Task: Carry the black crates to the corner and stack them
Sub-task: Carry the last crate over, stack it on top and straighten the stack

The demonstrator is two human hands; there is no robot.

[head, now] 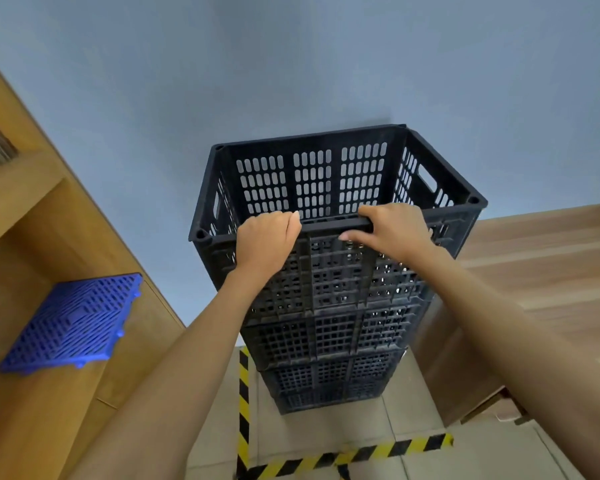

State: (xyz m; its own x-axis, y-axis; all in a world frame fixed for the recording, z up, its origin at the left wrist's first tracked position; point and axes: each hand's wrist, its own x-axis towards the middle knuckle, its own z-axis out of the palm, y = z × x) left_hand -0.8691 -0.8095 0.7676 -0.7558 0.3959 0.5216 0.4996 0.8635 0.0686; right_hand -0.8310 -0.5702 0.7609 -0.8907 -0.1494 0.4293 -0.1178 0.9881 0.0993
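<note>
A tall stack of black perforated crates [329, 337] stands on the floor against the blue-grey wall, inside a corner marked by striped tape. The top crate [312, 178] is empty and open upward, sitting square on the ones below. My left hand [265, 239] is curled over the near rim of the top crate, left of its middle. My right hand [394, 230] grips the same rim to the right, thumb on the outer face. Both forearms reach up from the bottom of the view.
Yellow-and-black tape [244, 403] marks the floor left of and in front of the stack. A wooden shelf unit [32, 216] stands at the left with a blue plastic grid panel [71, 323] on it. A wooden cabinet [541, 271] stands close on the right.
</note>
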